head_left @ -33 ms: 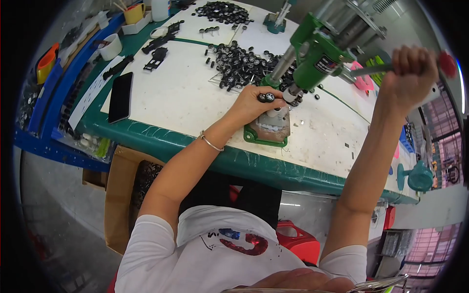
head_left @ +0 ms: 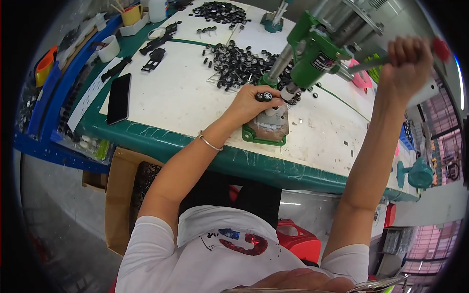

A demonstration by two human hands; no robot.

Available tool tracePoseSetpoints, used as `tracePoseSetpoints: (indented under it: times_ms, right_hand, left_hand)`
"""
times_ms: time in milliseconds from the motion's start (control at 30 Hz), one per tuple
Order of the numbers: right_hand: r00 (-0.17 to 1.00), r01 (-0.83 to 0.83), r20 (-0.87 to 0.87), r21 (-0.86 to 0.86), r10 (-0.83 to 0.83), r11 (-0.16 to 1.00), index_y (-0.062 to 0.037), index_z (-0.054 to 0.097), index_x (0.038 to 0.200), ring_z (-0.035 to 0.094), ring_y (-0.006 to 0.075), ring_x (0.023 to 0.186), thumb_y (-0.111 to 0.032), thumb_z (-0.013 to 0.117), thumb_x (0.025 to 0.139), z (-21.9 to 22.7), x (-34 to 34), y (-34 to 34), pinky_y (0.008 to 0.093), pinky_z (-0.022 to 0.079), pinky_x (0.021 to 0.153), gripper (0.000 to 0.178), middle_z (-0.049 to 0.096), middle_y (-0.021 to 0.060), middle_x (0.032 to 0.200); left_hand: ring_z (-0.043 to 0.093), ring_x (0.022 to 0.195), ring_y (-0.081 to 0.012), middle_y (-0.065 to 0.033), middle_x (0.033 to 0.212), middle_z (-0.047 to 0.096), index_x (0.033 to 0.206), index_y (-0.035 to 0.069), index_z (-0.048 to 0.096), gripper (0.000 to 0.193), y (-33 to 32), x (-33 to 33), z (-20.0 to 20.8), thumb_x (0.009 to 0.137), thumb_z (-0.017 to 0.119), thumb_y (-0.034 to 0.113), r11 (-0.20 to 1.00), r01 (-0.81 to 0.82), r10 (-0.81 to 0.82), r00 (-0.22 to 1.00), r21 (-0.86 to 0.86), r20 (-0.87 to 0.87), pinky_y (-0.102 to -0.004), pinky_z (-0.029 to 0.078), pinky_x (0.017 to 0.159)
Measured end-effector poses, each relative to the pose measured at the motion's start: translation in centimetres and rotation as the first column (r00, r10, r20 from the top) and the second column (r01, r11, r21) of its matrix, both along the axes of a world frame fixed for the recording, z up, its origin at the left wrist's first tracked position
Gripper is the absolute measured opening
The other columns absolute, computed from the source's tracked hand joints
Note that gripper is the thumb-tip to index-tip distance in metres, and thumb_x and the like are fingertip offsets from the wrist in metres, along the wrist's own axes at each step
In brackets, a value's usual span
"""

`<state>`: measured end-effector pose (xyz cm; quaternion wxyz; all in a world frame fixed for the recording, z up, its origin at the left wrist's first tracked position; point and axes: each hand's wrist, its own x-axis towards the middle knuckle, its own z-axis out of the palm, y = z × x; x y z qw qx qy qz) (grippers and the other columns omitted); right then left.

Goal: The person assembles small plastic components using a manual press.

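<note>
In the head view, the left hand is positioned above the base plate of the green press, with thumb and fingers pinching a pair of black wheels. The wheels sit side by side just left of the ram; their row runs roughly left to right, and their hub faces point up toward the camera. The right hand is clenched around the lever, whose long axis rises from the press head toward the upper right and terminates in a red knob. A heap of loose wheels lies behind the left hand. Any axle joining the pinched wheels is concealed by the fingers, and contact between ram and wheels cannot be determined. The right hand covers part of the lever; the upper edge cuts off the press top.
</note>
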<state>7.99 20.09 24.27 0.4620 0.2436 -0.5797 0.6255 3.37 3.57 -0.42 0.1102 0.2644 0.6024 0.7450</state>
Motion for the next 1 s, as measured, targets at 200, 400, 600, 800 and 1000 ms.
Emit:
tracePoseSetpoints:
  times_ms: [200,400,600,800,1000]
  right_hand:
    - [0.400,-0.811,0.398,-0.267,0.826,0.521,-0.0096,0.056,0.085,0.048,0.0052,0.052,-0.027,0.048,0.093,-0.2,-12.8,10.6,0.0187,0.041,0.047,0.021,0.051,-0.0005,0.062]
    - [0.879,-0.179,0.413,-0.174,0.237,0.968,-0.0100,0.059,0.094,0.058,0.0128,0.072,-0.035,0.053,0.090,-5.2,-10.8,9.9,0.0261,0.046,0.062,0.026,0.061,0.0030,0.080]
    - [0.428,0.189,0.693,0.559,-0.580,0.807,-0.0065,0.059,0.112,0.061,0.0200,0.075,-0.026,0.059,0.085,-21.3,-7.5,13.6,0.0315,0.048,0.067,0.033,0.063,0.0078,0.085]
    - [0.468,0.168,0.311,0.888,-0.827,0.429,-0.0082,0.058,0.114,0.059,0.0271,0.088,-0.015,0.054,0.084,-27.5,-5.6,12.2,0.0362,0.046,0.079,0.031,0.061,0.0135,0.099]
    - [0.537,0.178,0.309,0.868,-0.785,0.463,-0.0040,0.063,0.094,0.058,0.0252,0.084,-0.011,0.057,0.082,-26.4,-3.9,12.1,0.0348,0.046,0.074,0.016,0.061,0.0097,0.094]
  left_hand:
    - [0.058,0.078,-0.0097,-0.0041,0.085,0.066,0.093,0.002,0.063,0.019,-0.7,-0.9,-0.2,0.079,0.068,0.013,0.925,-0.012,-0.088,0.966,0.380,0.244,-0.0220,0.045,0.072]
    - [0.056,0.061,-0.0101,0.0030,0.059,0.049,0.074,0.012,0.054,0.018,-2.9,-2.9,-0.6,0.084,0.065,0.022,0.777,-0.254,-0.096,0.857,0.577,0.506,-0.0243,0.043,0.052]
    - [0.054,0.046,-0.0104,0.0011,0.055,0.050,0.090,0.004,0.063,0.019,-2.6,-2.0,0.1,0.079,0.069,0.018,0.916,-0.255,0.095,0.888,0.310,0.450,-0.0223,0.043,0.045]
    - [0.056,0.048,-0.0111,-0.0052,0.064,0.062,0.084,0.000,0.065,0.020,-5.6,-2.6,-1.2,0.078,0.070,0.018,0.932,-0.351,0.362,0.886,-0.092,0.289,-0.0225,0.045,0.045]
    - [0.060,0.056,-0.0182,-0.0091,0.066,0.063,0.085,0.007,0.069,0.018,-7.7,-2.3,-1.2,0.073,0.070,0.021,0.732,-0.474,0.376,0.880,-0.489,-0.290,-0.0298,0.047,0.054]
